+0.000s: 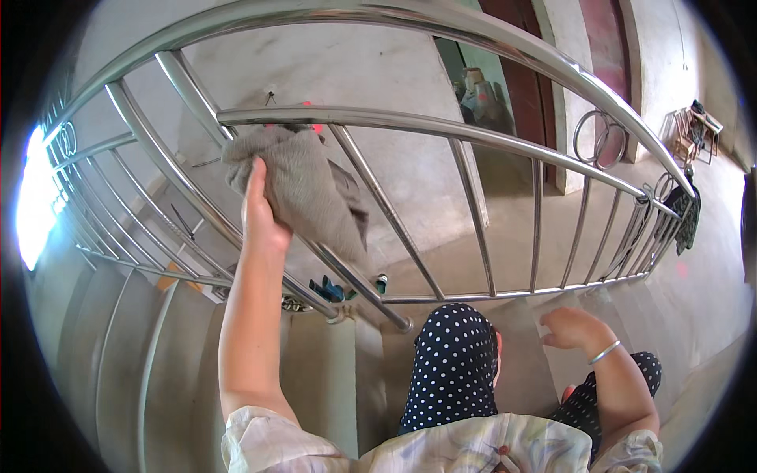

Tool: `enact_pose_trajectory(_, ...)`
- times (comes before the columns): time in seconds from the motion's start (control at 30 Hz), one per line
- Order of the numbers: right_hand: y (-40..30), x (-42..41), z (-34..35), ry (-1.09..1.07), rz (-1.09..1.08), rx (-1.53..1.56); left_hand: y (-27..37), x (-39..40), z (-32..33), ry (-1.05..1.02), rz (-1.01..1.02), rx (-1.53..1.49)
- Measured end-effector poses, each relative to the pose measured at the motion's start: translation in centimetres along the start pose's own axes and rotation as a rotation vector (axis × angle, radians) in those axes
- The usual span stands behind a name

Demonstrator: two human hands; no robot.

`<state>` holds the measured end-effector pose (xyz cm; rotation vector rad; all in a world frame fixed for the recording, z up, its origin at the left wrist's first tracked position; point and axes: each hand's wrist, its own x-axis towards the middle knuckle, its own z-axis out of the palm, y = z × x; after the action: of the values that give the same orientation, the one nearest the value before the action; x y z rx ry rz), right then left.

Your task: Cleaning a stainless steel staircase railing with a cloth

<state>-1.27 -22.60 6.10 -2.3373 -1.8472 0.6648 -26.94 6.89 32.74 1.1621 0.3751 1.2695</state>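
Note:
My left hand [264, 207] grips a grey-brown cloth [295, 183], which is wrapped against the metal stair railing near a thick upright and the middle rail [390, 120]. Part of the cloth hangs down on the far side of the bars. My right hand [571, 328], with a silver bangle [604, 352] at the wrist, hangs in the air over the steps at the right, fingers apart and nothing in it. The curved top handrail [378, 13] runs above, beyond both hands.
Concrete steps [118, 331] descend at the left; more steps lie at the right. A dark cloth [688, 219] hangs on the railing's right end. Shoes [327, 290] stand below the railing. A wooden chair [684, 139] and small table [708, 122] are far right. Bright light enters from the left.

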Motion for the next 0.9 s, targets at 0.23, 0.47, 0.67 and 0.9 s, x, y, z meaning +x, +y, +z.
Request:
enact_pose_trajectory(0.23, -0.2, -0.7, -0.6, 0.001, -0.034, -0.049, 2.4, 3.5, 3.3, -0.035, 0.095, -0.006)
enact_pose_trajectory(0.47, -1.2, -0.5, -0.7, -0.019, -0.003, -0.019, -6.4, 0.7, 3.9, -0.078, 0.551, 0.531)
enact_pose_trajectory(0.67, -0.6, 0.0, 0.2, -0.062, 0.009, -0.025, -6.3, -0.7, 1.6, -0.217, 0.384, 0.937)
enact_pose_trajectory(0.9, -0.3, 0.6, 0.8, -0.123, 0.018, -0.025, -12.2, -5.3, -2.6, -0.638, 0.090, 1.293)
